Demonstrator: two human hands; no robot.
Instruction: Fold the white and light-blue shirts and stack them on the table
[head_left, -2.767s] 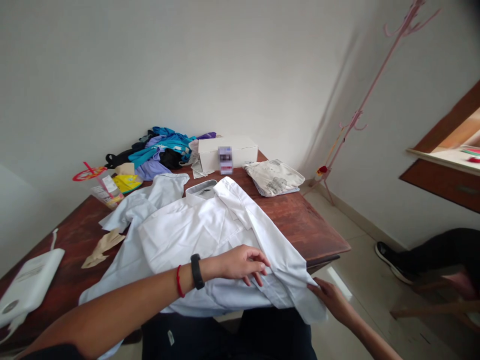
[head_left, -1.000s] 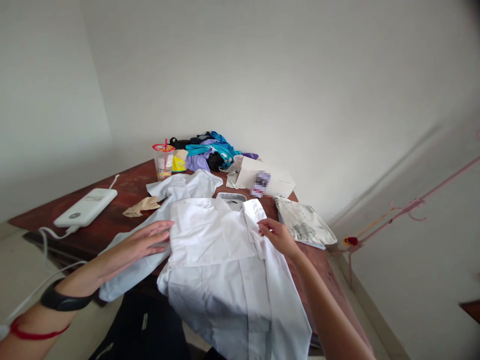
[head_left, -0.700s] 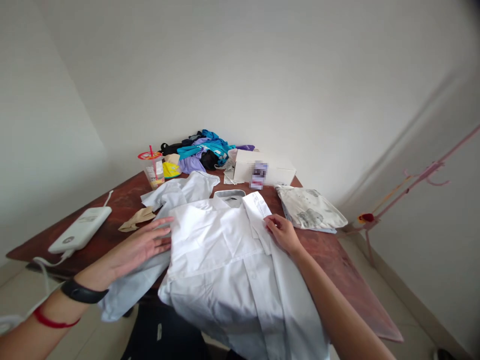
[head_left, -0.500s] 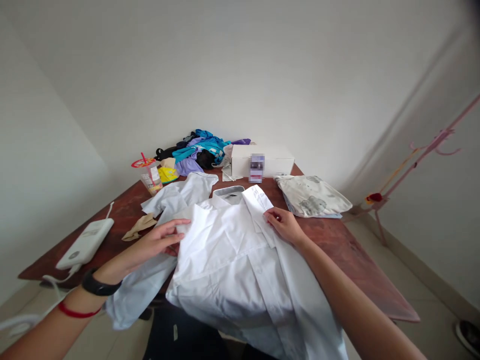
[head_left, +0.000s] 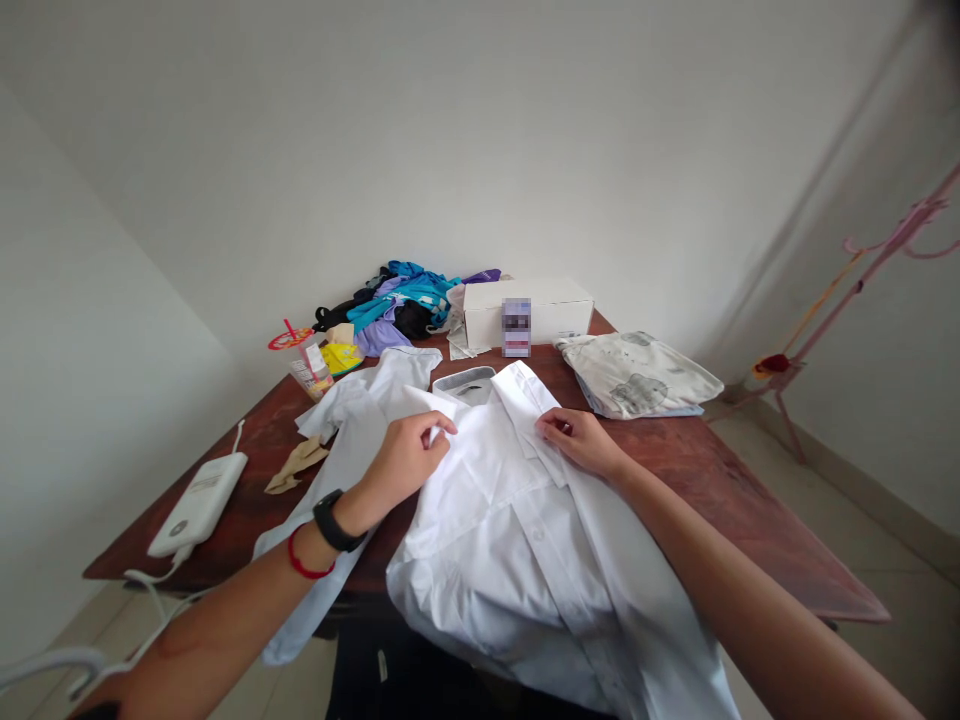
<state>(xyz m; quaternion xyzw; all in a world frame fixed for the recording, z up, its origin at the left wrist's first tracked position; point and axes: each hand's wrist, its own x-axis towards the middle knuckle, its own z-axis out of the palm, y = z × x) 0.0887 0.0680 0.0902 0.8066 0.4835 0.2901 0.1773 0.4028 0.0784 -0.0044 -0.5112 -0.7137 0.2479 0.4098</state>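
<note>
A white button shirt (head_left: pixel 480 500) lies over the front of the table, its collar pointing to the far side and its lower part hanging past the edge. My left hand (head_left: pixel 411 455) has its fingers curled on the cloth at the left shoulder. On the other side my right hand (head_left: pixel 581 440) pinches the folded right edge near the shoulder, where a white strip of cloth stands up beside the collar. One sleeve (head_left: pixel 349 445) stretches out to the left, partly behind my left forearm. The fingertips of both hands are partly hidden.
On the wooden table (head_left: pixel 750 510) are a power bank (head_left: pixel 199 505) with a cable, a drink cup (head_left: pixel 311 370), and a tan cloth scrap (head_left: pixel 298 465). Behind lie heaped clothes (head_left: pixel 405 300), a white box (head_left: pixel 559 310) and a folded printed cloth (head_left: pixel 641 375). A pink rack (head_left: pixel 847 300) stands right.
My left hand has moved right and inward along the shirt, its fingers going from spread to curled on the cloth. My right hand keeps its grip. The view has shifted slightly.
</note>
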